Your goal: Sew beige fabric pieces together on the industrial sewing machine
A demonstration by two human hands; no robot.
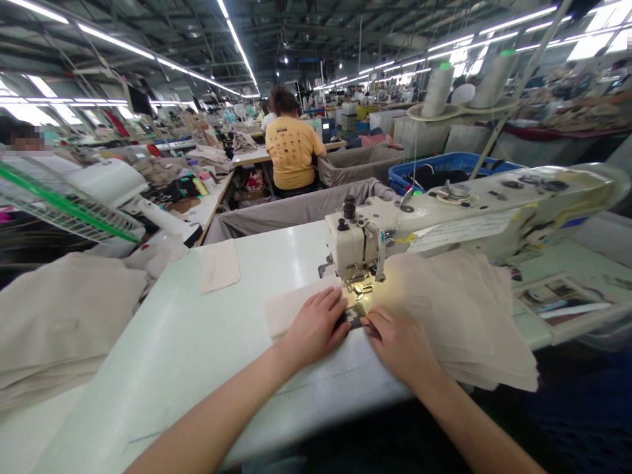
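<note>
A cream sewing machine [444, 224] stands on the pale table [197, 342], its lamp lighting the needle area [363, 286]. My left hand [316, 326] lies flat on a small beige fabric strip [286, 306] just left of the presser foot. My right hand [399, 342] presses on a large beige cloth piece [459, 309] that spreads to the right under the machine arm. The fingertips of both hands meet at a small dark label [354, 317] in front of the needle.
A loose beige patch [220, 264] lies on the table's far left part. A stack of beige cloth [59, 316] sits at the left. A grey fabric bin [291, 210] stands behind the table, and a person in a yellow shirt [292, 155] sits beyond. Thread cones [437, 89] stand at the back right.
</note>
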